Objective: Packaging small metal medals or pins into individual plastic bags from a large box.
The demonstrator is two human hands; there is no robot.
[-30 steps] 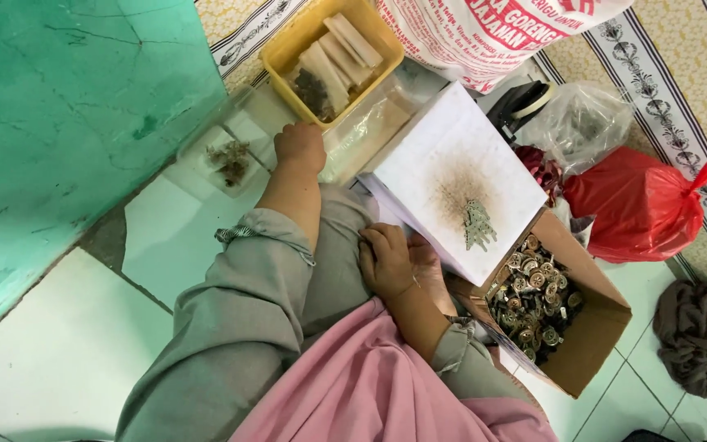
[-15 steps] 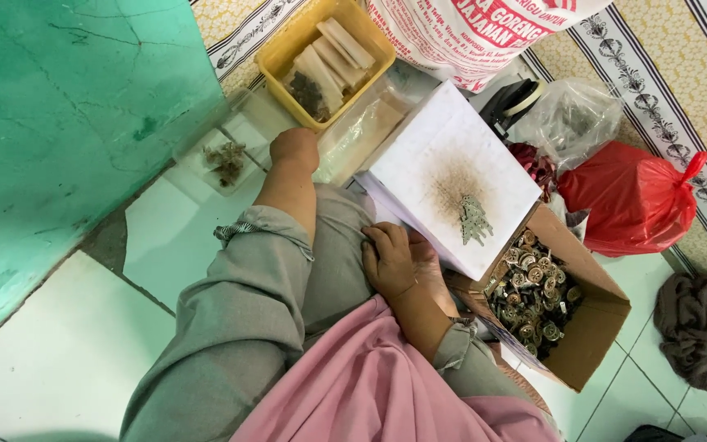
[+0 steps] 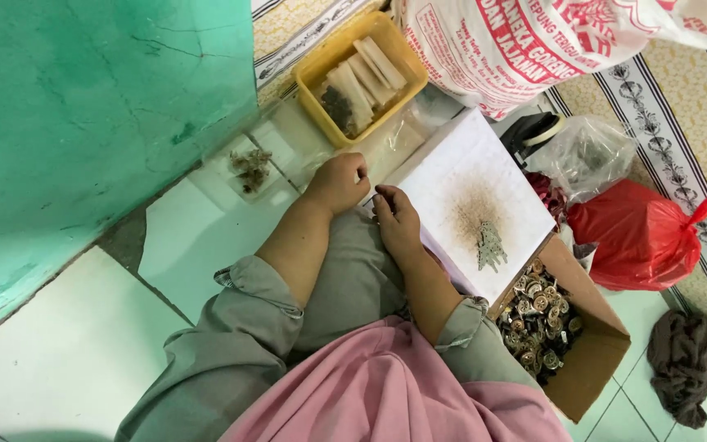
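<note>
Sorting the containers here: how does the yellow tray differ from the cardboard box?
The yellow tray is shallow plastic, holding pale flat strips; the cardboard box is deeper, brown, filled with small round metal parts. The tray lies beyond the left hand, the box beside the right forearm. Both are open-topped.

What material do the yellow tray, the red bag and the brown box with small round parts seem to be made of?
The yellow tray looks like moulded plastic: smooth, evenly coloured walls. The red bag seems thin glossy plastic film, crinkled and knotted on top. The brown box is probably matte cardboard, with folded flaps. The small round parts look metallic, though too small to tell.
</note>
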